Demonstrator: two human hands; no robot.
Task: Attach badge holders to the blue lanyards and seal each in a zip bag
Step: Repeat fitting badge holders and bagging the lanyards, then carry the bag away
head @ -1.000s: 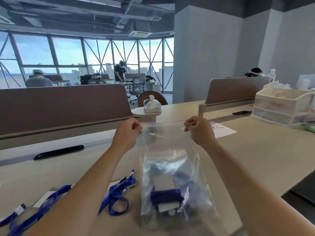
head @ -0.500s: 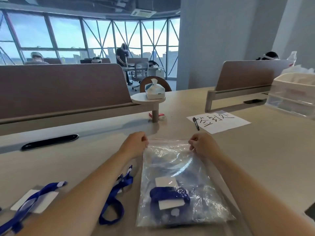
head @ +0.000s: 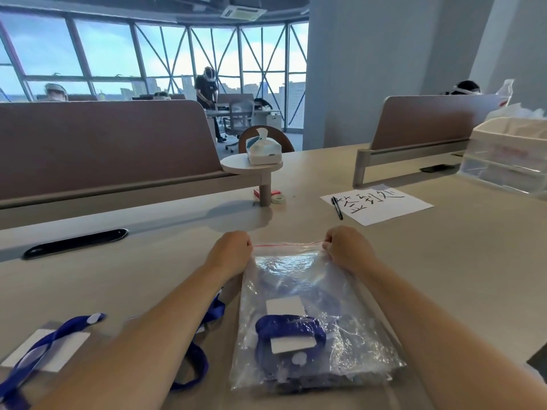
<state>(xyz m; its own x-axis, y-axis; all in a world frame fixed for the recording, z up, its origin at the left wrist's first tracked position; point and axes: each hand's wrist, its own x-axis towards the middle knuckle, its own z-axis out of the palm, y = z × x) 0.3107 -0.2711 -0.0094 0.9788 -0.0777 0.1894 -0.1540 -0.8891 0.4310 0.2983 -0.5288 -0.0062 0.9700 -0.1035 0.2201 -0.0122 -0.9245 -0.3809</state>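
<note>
Flat on the beige tabletop (head: 444,261), a clear zip bag (head: 307,279) with a blue lanyard (head: 266,324) and badge holder (head: 284,306) inside. Pinching its far corners, left grip (head: 231,250) and right grip (head: 346,247), fingers curled. Left of the bag, more blue lanyards (head: 80,322). Beyond the bag, lettered paper (head: 381,205), pen (head: 337,207), brown dividers (head: 103,149), tall windows (head: 103,51).

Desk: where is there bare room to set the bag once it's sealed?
Bare desk lies right of the bag, nearer than the paper and tray. Another patch lies between the cable slot and the left hand. The near left is crowded with lanyards.
</note>
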